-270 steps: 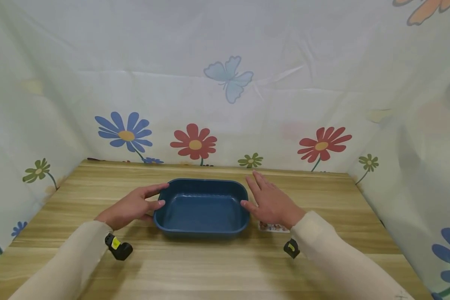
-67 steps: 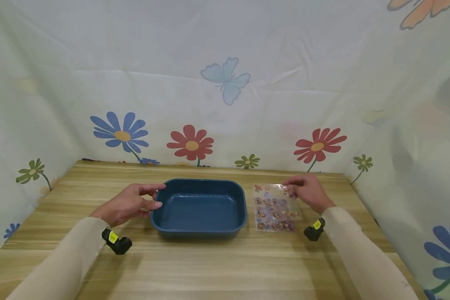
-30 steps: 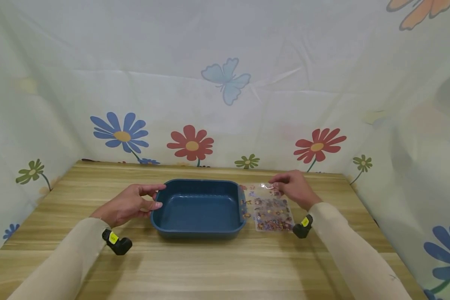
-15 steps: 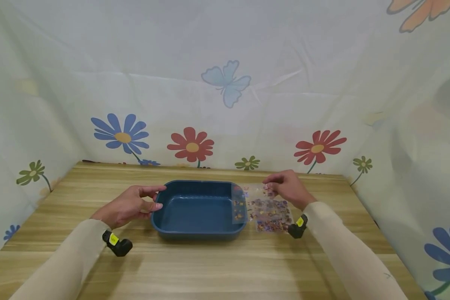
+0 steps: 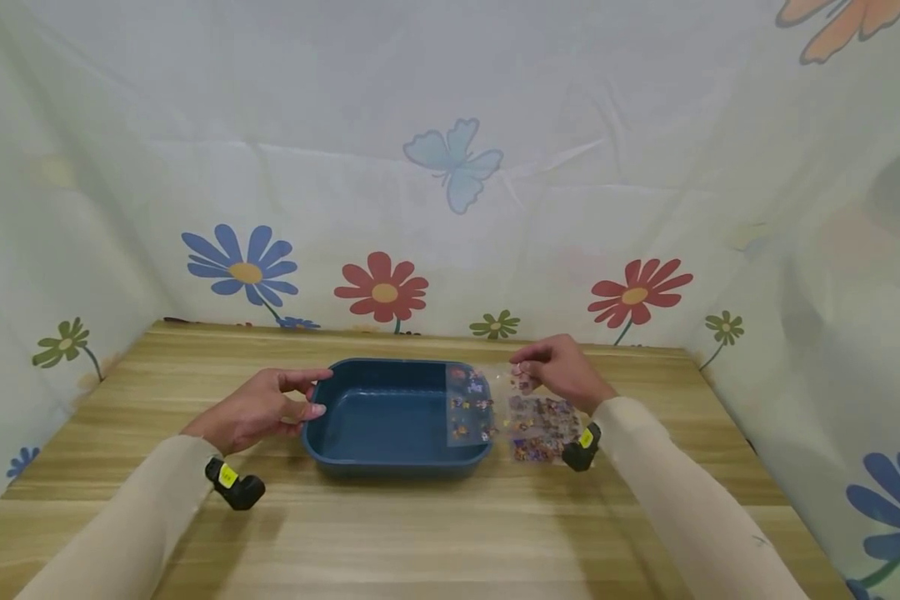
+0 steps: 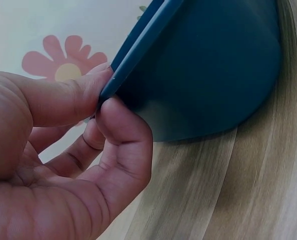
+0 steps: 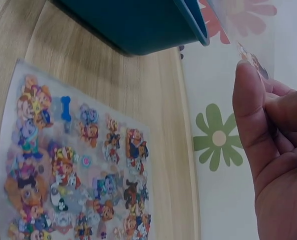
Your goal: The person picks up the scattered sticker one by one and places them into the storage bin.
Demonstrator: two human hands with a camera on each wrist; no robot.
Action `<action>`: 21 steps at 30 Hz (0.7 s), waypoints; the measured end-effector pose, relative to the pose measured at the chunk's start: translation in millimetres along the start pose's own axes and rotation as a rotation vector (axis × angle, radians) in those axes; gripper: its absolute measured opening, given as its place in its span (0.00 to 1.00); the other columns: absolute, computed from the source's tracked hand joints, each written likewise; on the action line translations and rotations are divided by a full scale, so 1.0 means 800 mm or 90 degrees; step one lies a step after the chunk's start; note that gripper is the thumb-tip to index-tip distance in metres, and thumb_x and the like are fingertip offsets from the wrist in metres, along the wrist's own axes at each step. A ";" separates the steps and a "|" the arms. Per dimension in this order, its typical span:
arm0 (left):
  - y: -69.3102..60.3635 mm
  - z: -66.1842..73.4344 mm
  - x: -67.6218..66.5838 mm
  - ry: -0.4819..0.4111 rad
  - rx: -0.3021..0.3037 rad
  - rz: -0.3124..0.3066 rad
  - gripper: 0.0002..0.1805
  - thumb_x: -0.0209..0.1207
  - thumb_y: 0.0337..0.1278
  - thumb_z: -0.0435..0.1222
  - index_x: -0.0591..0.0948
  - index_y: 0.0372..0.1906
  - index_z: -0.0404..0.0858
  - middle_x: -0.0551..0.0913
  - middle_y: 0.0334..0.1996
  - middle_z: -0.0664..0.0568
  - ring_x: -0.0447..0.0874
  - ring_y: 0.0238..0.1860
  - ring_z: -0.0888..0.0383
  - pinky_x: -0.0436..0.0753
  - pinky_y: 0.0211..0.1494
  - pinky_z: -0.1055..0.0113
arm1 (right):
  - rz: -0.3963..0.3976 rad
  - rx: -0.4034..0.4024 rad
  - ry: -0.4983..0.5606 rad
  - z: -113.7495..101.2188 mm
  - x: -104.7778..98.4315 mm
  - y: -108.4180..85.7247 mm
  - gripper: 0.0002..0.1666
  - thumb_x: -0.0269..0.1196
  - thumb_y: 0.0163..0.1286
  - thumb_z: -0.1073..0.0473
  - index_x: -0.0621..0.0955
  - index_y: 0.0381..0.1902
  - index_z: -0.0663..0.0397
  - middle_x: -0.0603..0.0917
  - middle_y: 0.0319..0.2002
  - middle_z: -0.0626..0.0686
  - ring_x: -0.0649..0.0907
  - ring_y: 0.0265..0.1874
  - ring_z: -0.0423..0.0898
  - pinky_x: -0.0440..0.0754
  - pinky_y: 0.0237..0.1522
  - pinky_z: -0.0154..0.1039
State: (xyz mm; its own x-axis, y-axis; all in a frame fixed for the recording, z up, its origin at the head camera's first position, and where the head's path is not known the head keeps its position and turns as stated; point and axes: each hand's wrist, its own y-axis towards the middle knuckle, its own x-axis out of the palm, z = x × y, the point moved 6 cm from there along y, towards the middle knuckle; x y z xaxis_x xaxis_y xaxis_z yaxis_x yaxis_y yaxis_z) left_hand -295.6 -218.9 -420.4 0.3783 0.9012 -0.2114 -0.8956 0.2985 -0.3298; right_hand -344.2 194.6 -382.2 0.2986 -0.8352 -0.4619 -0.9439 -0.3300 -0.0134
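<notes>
A dark blue rectangular basin (image 5: 382, 429) with rounded corners stands on the table. My left hand (image 5: 258, 408) pinches its left rim between thumb and finger; the left wrist view shows the thumb (image 6: 73, 97) against the rim. Between thumb and fingers of my right hand (image 5: 566, 371) is the right edge of a clear sticker sheet (image 5: 468, 407), whose left part hangs over the basin's right side. Beneath that hand, right of the basin, more sticker sheets (image 5: 543, 429) lie on the table. Their cartoon animal prints (image 7: 78, 165) show in the right wrist view.
The wood-grain table (image 5: 420, 542) is bounded at the back and sides by a pale curtain (image 5: 307, 183) printed with flowers and a butterfly. Each wrist wears a small black camera, one at the left (image 5: 236, 483) and one at the right (image 5: 583, 446).
The right hand, first spread beside the basin, took a sticker sheet from the pile and carried it left until it overlaps the basin's right side. The left hand stays on the rim.
</notes>
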 end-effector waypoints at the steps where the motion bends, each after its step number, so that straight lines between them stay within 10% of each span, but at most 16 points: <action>1: 0.000 0.000 0.000 -0.001 0.002 -0.003 0.42 0.70 0.63 0.35 0.65 0.80 0.42 0.69 0.51 0.44 0.77 0.33 0.54 0.82 0.37 0.67 | -0.001 -0.002 0.005 0.000 0.001 0.001 0.13 0.60 0.75 0.71 0.85 0.53 0.72 0.86 0.49 0.72 0.87 0.30 0.43 0.90 0.41 0.46; 21: 0.002 0.000 0.000 -0.003 0.011 -0.007 0.42 0.69 0.64 0.34 0.65 0.80 0.41 0.69 0.49 0.44 0.77 0.34 0.54 0.82 0.38 0.67 | -0.021 -0.001 0.010 -0.022 0.030 0.015 0.16 0.62 0.75 0.70 0.84 0.55 0.75 0.89 0.45 0.66 0.89 0.30 0.42 0.90 0.43 0.47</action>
State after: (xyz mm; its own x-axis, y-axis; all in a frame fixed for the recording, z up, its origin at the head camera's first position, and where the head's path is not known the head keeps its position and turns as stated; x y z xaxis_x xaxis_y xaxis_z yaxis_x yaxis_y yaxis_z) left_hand -296.9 -218.2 -420.6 0.3870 0.8992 -0.2042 -0.8955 0.3138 -0.3156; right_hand -345.9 162.6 -377.8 0.3317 -0.8303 -0.4479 -0.9333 -0.3580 -0.0276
